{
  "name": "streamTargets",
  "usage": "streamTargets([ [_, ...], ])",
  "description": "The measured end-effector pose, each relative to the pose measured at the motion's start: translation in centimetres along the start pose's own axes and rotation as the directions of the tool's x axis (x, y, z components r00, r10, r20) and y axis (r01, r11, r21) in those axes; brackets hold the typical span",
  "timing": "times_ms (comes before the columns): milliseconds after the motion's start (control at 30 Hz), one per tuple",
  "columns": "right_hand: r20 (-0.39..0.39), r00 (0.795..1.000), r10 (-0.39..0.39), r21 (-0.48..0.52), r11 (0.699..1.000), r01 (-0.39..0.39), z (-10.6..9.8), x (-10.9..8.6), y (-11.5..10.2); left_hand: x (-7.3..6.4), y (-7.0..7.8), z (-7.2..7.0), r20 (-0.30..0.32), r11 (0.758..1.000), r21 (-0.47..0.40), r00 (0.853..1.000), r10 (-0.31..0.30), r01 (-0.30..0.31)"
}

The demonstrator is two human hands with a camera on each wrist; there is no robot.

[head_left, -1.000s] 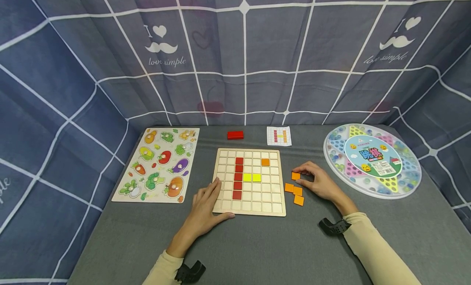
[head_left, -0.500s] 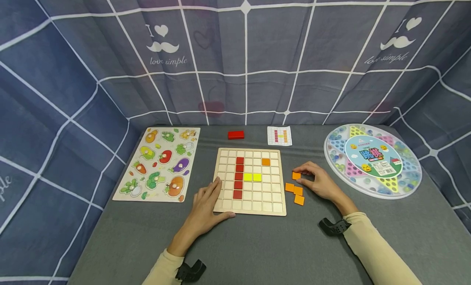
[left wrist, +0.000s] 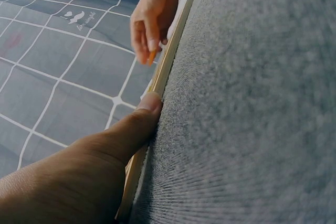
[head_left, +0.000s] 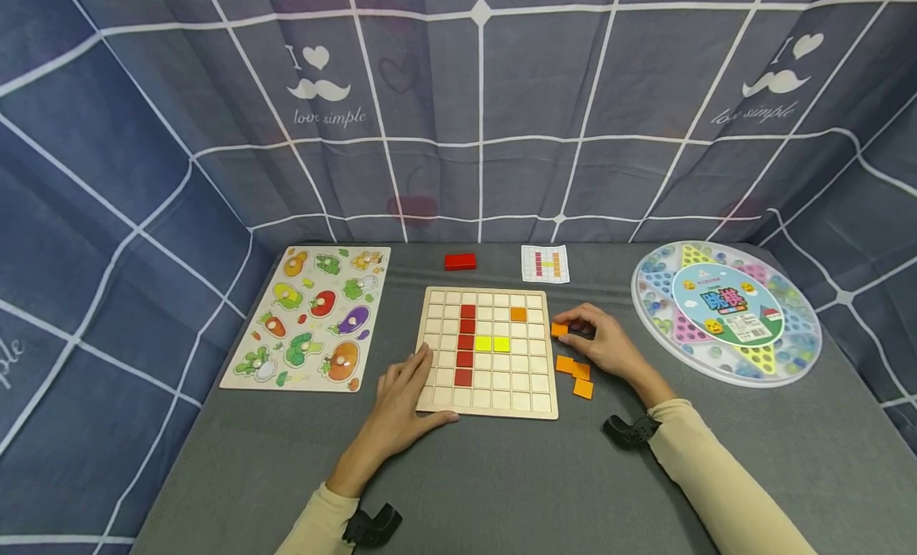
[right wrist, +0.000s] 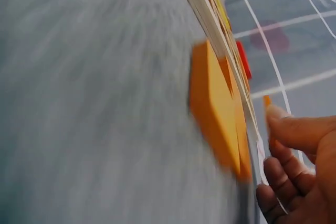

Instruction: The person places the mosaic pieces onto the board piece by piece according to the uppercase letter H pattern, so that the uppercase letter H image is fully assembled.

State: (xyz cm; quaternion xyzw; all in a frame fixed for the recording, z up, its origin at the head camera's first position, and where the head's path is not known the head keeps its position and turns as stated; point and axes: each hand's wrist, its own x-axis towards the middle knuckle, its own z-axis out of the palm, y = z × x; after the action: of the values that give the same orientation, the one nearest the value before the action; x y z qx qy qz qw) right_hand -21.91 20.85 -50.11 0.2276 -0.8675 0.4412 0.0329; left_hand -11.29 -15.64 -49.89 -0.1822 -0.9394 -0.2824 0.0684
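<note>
My right hand [head_left: 600, 341] pinches an orange square tile [head_left: 559, 330] between thumb and fingers at the right edge of the wooden grid board [head_left: 501, 392]. In the right wrist view the pinched tile shows as a thin orange edge by the thumb [right wrist: 294, 129]. My left hand [head_left: 396, 396] lies with fingers extended along the board's left side, thumb at the front edge; the left wrist view shows that thumb [left wrist: 149, 103] on the rim. On the board stand a column of red tiles [head_left: 466, 342], two yellow tiles [head_left: 492, 344] and one orange tile [head_left: 518, 314].
Several loose orange tiles [head_left: 582, 388] lie right of the board. Behind it are a red block [head_left: 460, 262] and a small printed pattern card [head_left: 544, 264]. A vegetable puzzle board [head_left: 308, 316] lies at the left, a round game board [head_left: 723, 312] at the right.
My right hand has lifted the orange tile from beside the loose ones and moved it left to the board's right edge. My left hand has stayed in place.
</note>
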Motion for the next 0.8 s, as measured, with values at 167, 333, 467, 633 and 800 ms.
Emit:
streamTargets([
  [167,0.051,0.998,-0.021,0.044,0.999,0.018,1.8,1.8,-1.5,-0.1,0.1,0.1,0.003,1.0,-0.001,1.0,0.002,-0.002],
  [333,0.08,0.996,-0.027,0.041,0.999,0.024,3.1,2.8,-2.2,0.0,0.2,0.3,0.003,1.0,-0.003,1.0,0.006,-0.006],
  [467,0.08,0.997,-0.021,0.029,0.999,0.018,3.5,3.0,-2.2,0.1,0.3,0.3,0.005,1.0,-0.001,1.0,0.004,-0.004],
  [633,0.095,0.995,0.007,0.027,1.0,-0.009,3.7,3.2,-2.2,0.1,0.3,0.1,0.001,1.0,-0.001,1.0,0.004,-0.004],
  [800,0.121,0.992,0.03,0.022,0.999,-0.033,4.0,3.6,-2.2,0.1,0.1,0.0,-0.003,1.0,-0.006,1.0,-0.002,0.002],
])
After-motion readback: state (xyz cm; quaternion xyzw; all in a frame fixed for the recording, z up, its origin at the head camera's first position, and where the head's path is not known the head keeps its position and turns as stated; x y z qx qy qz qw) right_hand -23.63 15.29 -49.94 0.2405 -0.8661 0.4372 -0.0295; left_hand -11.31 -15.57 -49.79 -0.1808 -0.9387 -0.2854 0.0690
